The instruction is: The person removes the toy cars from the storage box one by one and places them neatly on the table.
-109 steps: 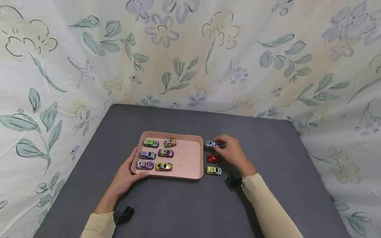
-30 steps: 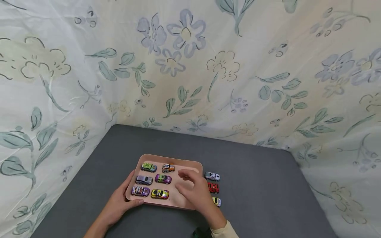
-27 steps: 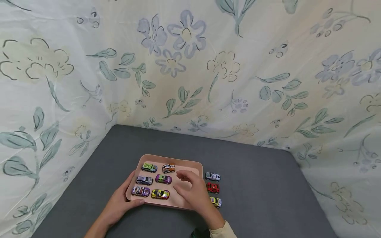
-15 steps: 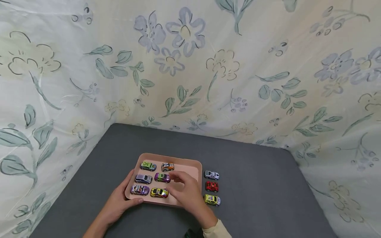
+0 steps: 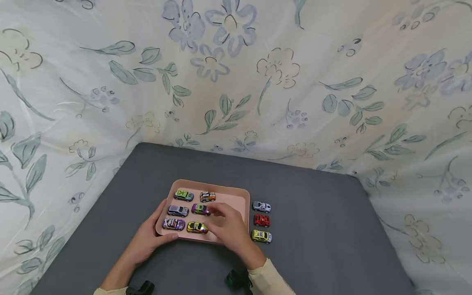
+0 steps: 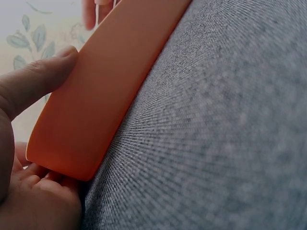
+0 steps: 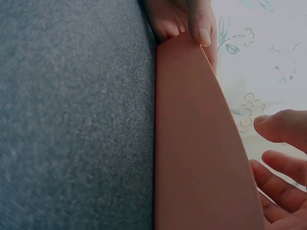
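My left hand (image 5: 147, 235) grips the front left corner of a pink tray (image 5: 237, 198), its thumb on the rim (image 6: 64, 52) in the left wrist view. Over the tray's right part hovers my right hand (image 5: 233, 229), thumb and fingers apart with nothing between them in the right wrist view. Its fingertips come close to a purple and green toy car (image 5: 199, 209) and a yellow toy car (image 5: 197, 228). Also in the tray are an orange toy car (image 5: 207, 197), a green one (image 5: 183, 195), a silver one (image 5: 178, 211) and a purple-white one (image 5: 173, 224).
Right of the tray, a white toy car (image 5: 261, 207), a red toy car (image 5: 262, 220) and a yellow-green toy car (image 5: 261, 236) stand in a column on the grey tabletop (image 5: 313, 221). Flower-patterned cloth (image 5: 280, 123) rises behind and at both sides.
My right hand has left the white car beside the tray, come over the tray, and shifted further left towards the middle cars. My left hand keeps its grip on the corner.
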Action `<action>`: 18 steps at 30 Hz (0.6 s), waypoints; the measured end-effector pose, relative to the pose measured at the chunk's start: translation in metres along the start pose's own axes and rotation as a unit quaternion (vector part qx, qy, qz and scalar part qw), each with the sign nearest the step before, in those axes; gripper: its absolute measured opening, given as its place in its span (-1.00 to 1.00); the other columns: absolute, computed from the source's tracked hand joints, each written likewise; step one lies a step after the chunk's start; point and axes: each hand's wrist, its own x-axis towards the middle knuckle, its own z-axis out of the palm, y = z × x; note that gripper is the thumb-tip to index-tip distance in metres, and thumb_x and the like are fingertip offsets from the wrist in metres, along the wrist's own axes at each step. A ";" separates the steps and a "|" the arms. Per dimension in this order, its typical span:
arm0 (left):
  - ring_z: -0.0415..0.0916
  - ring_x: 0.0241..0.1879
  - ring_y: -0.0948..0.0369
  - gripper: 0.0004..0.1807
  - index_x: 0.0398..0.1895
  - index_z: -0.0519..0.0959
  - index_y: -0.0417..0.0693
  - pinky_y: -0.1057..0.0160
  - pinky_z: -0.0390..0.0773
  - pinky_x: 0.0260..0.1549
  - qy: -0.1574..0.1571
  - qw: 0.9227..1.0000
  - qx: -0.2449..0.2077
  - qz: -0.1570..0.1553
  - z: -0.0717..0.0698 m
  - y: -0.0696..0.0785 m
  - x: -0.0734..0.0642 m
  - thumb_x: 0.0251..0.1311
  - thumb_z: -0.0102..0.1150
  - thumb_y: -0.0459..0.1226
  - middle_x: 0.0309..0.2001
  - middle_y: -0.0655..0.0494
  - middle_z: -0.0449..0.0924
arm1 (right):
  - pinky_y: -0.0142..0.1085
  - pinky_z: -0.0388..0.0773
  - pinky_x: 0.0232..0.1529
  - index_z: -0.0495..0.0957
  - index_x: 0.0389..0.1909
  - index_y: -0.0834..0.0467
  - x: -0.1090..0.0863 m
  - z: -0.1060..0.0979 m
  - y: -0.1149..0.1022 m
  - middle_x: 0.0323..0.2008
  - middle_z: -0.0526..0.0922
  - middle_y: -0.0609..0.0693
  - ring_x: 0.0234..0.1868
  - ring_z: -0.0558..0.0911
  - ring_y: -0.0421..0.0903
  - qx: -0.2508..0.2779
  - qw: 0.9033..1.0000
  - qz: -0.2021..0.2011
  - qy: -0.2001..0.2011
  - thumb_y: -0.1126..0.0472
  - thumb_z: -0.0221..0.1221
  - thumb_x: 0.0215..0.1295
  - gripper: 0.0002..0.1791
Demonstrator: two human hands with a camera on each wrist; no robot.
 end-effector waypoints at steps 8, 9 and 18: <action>0.43 0.41 -0.12 0.26 0.82 -0.11 -0.02 0.43 0.47 0.12 0.000 1.000 0.005 0.000 -0.001 -0.003 -0.003 0.26 0.62 -0.23 0.59 -0.32 0.28 | -0.15 0.61 0.24 0.70 0.26 0.13 0.001 0.009 0.002 0.09 0.75 -0.04 0.13 0.69 -0.14 -0.001 1.000 0.008 -0.024 0.29 0.51 0.34 -0.52; 0.43 0.42 -0.11 0.26 0.82 -0.10 -0.02 0.44 0.46 0.12 0.002 1.000 0.012 0.001 -0.002 -0.004 -0.003 0.26 0.62 -0.22 0.59 -0.31 0.29 | -0.16 0.61 0.24 0.70 0.26 0.13 0.001 0.010 0.002 0.10 0.75 -0.04 0.13 0.69 -0.15 -0.003 1.000 0.010 -0.028 0.28 0.52 0.34 -0.52; 0.46 0.38 -0.11 0.26 0.82 -0.12 -0.03 0.43 0.48 0.09 -0.003 1.000 0.011 0.006 0.002 -0.004 0.001 0.27 0.61 -0.21 0.58 -0.32 0.29 | -0.19 0.60 0.24 0.70 0.26 0.11 0.001 0.011 0.002 0.12 0.75 -0.09 0.12 0.68 -0.21 -0.045 0.996 0.019 -0.070 0.16 0.57 0.31 -0.49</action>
